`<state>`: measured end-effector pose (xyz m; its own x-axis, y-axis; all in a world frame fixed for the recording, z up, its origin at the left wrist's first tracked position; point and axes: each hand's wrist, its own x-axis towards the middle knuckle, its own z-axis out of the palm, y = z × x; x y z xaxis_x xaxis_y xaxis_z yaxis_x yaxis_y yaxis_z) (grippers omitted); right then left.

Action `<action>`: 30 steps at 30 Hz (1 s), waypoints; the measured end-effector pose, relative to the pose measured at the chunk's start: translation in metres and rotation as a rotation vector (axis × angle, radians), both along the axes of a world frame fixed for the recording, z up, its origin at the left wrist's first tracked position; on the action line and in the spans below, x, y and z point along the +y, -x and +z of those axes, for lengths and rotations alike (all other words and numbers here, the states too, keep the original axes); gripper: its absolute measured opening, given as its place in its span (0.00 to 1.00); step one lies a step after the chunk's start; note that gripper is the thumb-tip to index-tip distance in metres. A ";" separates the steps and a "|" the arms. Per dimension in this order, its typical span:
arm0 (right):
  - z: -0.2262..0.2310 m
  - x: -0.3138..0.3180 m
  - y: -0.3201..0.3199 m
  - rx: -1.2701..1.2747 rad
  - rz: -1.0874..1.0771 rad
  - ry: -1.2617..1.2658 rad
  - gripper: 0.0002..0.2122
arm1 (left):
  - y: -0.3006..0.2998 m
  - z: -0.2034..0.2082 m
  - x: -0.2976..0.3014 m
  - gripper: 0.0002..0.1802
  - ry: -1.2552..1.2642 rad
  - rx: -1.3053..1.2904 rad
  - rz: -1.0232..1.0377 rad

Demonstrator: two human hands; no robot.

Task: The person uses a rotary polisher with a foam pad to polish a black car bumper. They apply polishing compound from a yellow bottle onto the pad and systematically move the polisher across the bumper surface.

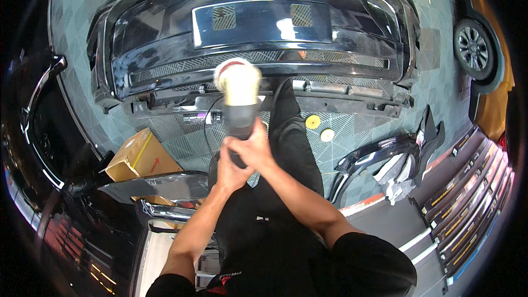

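Note:
Both hands are closed round a power polisher (241, 118) with a pale yellow head and a dark grey body. My left hand (232, 173) wraps its lower end, and my right hand (256, 147) grips the body just above. The polisher's round pad, with a reddish rim, points away from me and is partly blurred. Beyond it lies a glossy black car bumper (159, 33), with hazy patches on its left side. The pad appears in front of the bumper's lower edge; I cannot tell whether they touch. A dark cord hangs beside the polisher.
Two round pads, one yellow (313, 121) and one pale (327, 135), lie on the tiled floor. A cardboard box (144, 155) sits left, near a black car (33, 148). Right are a curved black trim piece (374, 151), grey cloths (397, 179) and an orange car (489, 99).

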<state>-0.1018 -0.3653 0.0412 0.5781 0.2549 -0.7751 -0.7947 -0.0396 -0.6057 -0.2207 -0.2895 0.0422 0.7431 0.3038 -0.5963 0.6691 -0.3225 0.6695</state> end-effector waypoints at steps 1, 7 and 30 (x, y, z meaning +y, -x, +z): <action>-0.022 -0.011 0.012 -0.132 -0.132 -0.001 0.25 | -0.020 0.010 -0.006 0.55 0.086 0.116 -0.018; -0.018 -0.089 -0.023 -0.147 -0.375 0.282 0.16 | -0.070 -0.004 -0.049 0.54 0.332 0.044 -0.188; -0.001 0.112 -0.012 -0.700 1.042 0.503 0.36 | -0.083 -0.035 0.136 0.47 0.099 -0.504 1.140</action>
<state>-0.0899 -0.2529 0.0398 0.6003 0.5913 -0.5385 0.2070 -0.7653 -0.6095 -0.1378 -0.1536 0.0076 0.2386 0.8940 -0.3792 0.1964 0.3380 0.9204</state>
